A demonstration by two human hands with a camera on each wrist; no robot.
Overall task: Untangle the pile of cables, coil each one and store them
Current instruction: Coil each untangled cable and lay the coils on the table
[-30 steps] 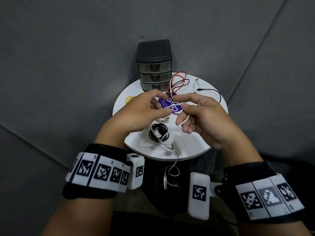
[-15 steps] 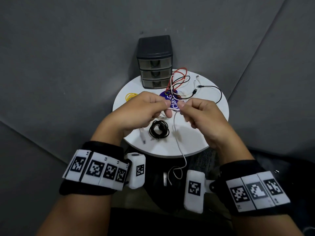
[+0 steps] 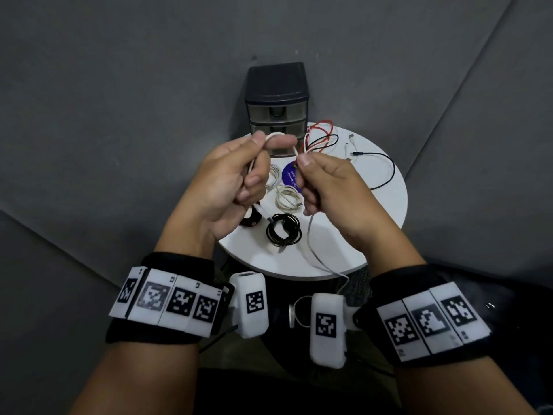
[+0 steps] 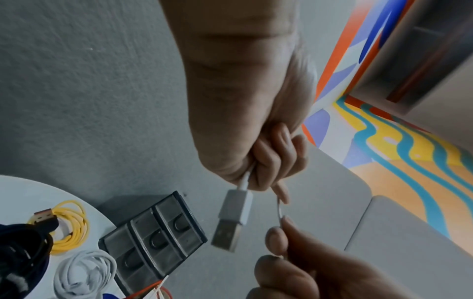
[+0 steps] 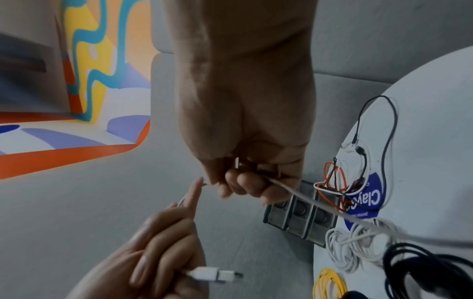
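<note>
Both hands are raised above the round white table (image 3: 377, 235) with one white USB cable (image 3: 311, 241) between them. My left hand (image 3: 270, 142) grips the plug end. The USB plug (image 4: 232, 212) sticks out below its curled fingers, and the cord bends in a loop over the forefinger. My right hand (image 3: 302, 172) pinches the same cord just right of that loop. From there the cord hangs down past the table's front edge. The USB plug (image 5: 215, 275) also shows in the right wrist view.
A dark three-drawer unit (image 3: 276, 94) stands at the table's back edge, its drawers closed. On the table lie a coiled black cable (image 3: 282, 232), a coiled white cable (image 3: 287, 199), a tangle of red, black and white wires (image 3: 321, 139), a loose black cable (image 3: 386, 172) and a yellow coil (image 4: 69, 226).
Both hands have risen and moved slightly apart. The cord now arches over the left forefinger, and more of it is drawn up from below the table edge.
</note>
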